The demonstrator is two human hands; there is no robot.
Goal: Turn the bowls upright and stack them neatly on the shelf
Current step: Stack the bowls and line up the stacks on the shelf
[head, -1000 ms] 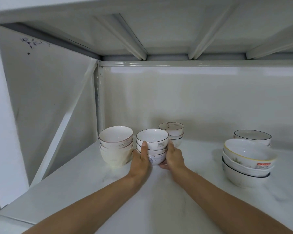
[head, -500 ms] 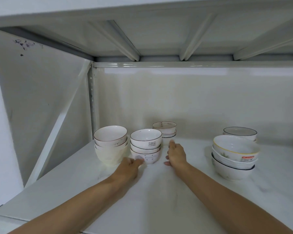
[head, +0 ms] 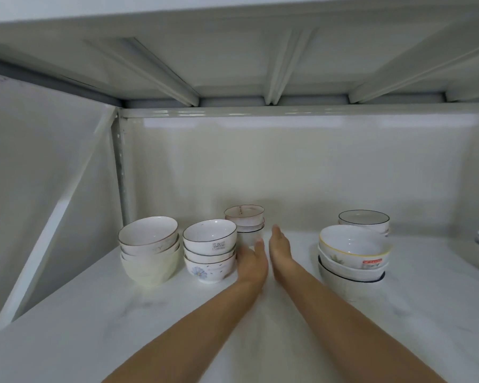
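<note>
Fingers [head: 276, 233] of both hands extended, grasping nothing: left hand [head: 252, 261] beside the floral-bowl stack [head: 210, 251], right hand [head: 280, 250] hovering over the shelf [head: 177, 322] near the rear wavy-rim stack [head: 244, 223]. All bowls visible sit upright in stacks (contact with the rear stack cannot be confirmed). Probable step: tidying alignment; next move calls for cupping that rear stack.

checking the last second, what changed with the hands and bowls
Both hands let go of the flower-bowl stack and moved right: left hand and right hand now lie open beside it, reaching toward the back stack. All the stacks stayed put.
</note>
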